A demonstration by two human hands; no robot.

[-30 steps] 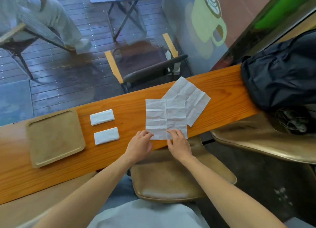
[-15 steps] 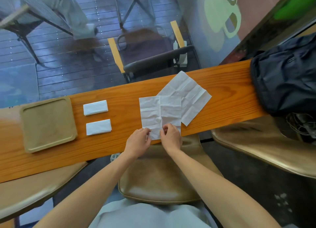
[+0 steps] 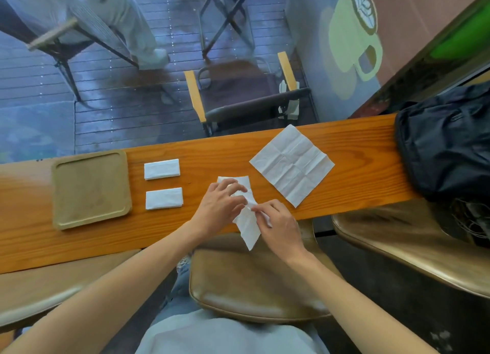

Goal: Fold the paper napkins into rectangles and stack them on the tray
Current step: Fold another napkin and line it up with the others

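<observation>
A white napkin (image 3: 248, 225), folded into a long strip, lies across the near edge of the wooden counter (image 3: 358, 141), with its lower end hanging past the edge. My left hand (image 3: 218, 207) presses on its upper part and my right hand (image 3: 278, 225) pinches its right side. An unfolded, creased napkin (image 3: 291, 165) lies flat to the right. Two folded rectangles, one farther (image 3: 161, 168) and one nearer (image 3: 164, 198), rest on the counter beside the brown tray (image 3: 90, 189), which has nothing on it.
A black bag (image 3: 445, 141) sits on the counter's right end. Tan padded stools stand under the counter: one below my hands (image 3: 254, 284) and one at the right (image 3: 411, 245). Beyond the glass are chairs and a seated person's legs.
The top napkin was flat and open under my fingertips; it is now folded into a narrow strip and pulled toward me and left, which uncovers the other open napkin.
</observation>
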